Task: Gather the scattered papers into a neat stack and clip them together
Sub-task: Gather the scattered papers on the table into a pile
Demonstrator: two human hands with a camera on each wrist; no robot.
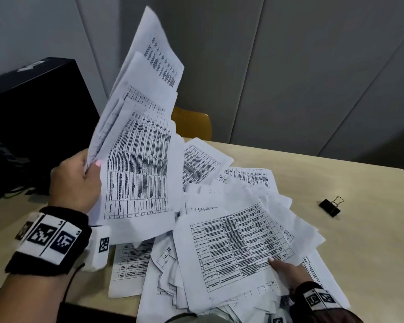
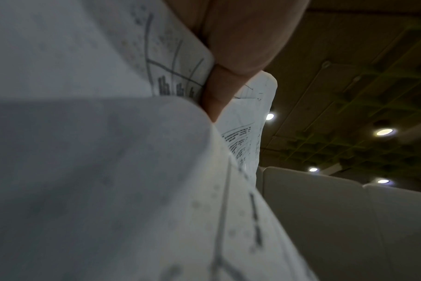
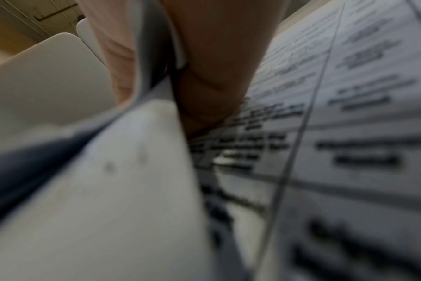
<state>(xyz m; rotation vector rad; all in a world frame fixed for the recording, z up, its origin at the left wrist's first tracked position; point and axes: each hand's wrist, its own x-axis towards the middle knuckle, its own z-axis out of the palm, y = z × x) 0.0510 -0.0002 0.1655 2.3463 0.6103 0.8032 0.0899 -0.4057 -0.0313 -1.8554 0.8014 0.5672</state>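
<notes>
Several printed sheets with tables stand fanned upright in a bundle [image 1: 140,141] that my left hand [image 1: 79,180] grips at its lower left edge, thumb on the front. In the left wrist view the held sheets [image 2: 108,171] fill the picture beside a finger [image 2: 233,47]. A loose pile of papers [image 1: 219,252] lies spread over the beige table [image 1: 359,241]. My right hand [image 1: 285,271] pinches the top sheet [image 1: 238,245] of that pile at its lower right corner, thumb on top. The right wrist view shows that sheet [image 3: 349,133] close and blurred. A black binder clip [image 1: 331,206] lies on the table to the right of the pile.
A black box [image 1: 33,113] stands at the left end of the table with dark cables beside it. A yellow chair back [image 1: 193,123] shows behind the table. Grey partition panels [image 1: 289,66] close off the far side.
</notes>
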